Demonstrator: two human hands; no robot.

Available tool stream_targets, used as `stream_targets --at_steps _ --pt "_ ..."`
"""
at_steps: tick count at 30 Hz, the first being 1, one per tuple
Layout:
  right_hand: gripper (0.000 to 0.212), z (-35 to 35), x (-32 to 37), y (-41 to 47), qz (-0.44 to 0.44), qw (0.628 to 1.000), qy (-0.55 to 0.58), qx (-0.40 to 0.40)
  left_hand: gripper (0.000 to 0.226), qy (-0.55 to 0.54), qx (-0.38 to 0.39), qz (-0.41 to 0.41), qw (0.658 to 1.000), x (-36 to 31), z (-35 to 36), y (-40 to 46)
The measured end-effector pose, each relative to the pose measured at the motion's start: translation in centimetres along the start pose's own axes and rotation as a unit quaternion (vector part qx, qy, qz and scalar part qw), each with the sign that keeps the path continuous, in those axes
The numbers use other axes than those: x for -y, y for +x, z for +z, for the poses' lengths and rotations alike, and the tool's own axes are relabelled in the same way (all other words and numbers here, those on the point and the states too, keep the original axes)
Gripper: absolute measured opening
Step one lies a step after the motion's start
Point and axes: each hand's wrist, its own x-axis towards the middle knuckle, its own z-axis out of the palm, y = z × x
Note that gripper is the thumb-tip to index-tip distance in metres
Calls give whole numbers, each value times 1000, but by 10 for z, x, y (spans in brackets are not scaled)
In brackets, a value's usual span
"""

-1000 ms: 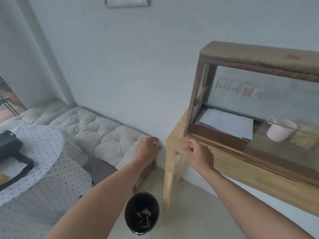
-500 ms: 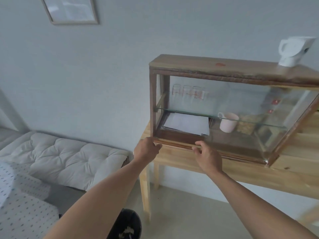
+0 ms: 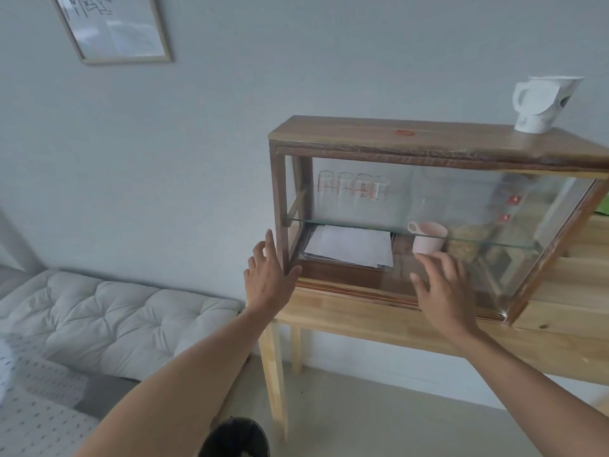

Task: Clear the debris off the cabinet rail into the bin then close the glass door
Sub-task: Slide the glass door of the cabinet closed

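Note:
The wooden cabinet [image 3: 428, 136] stands on a pale wood table [image 3: 379, 319]. Its bottom rail [image 3: 356, 291] runs along the front and no debris shows on it. The sliding glass door [image 3: 487, 239] covers the right part, and the left part in front of the papers [image 3: 349, 245] is open. My left hand [image 3: 268, 275] is spread open against the cabinet's left post. My right hand [image 3: 443, 288] is flat, fingers apart, on the glass near its left edge. The black bin [image 3: 235, 438] sits on the floor at the bottom, partly hidden by my left arm.
Inside are several glasses [image 3: 352, 188] on the glass shelf and a pink cup [image 3: 428, 237] below. A white kettle [image 3: 540, 103] stands on top at the right. A quilted bench cushion [image 3: 108, 318] lies to the left, and a framed picture [image 3: 112, 26] hangs on the wall.
The view has lifted from the bin to the cabinet. Both hands opened from loose fists; the right one moved right along the rail onto the glass, the left rose against the left post.

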Motion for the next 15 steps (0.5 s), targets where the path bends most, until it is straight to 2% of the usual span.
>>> stream_targets --at_steps 3,7,11,15 --pt "49 -6 -23 10 -74 995 -58 -41 116 4 11 17 1000 5 -2 10" --pt "80 -16 -46 31 -124 980 -151 -27 121 -3 30 43 999 8 0 20" --pt "118 -17 -58 49 -128 970 -207 -4 125 -17 34 62 997 12 8 21" --pt "127 -7 -62 52 -131 967 -221 -1 130 -24 34 72 997 14 13 23"
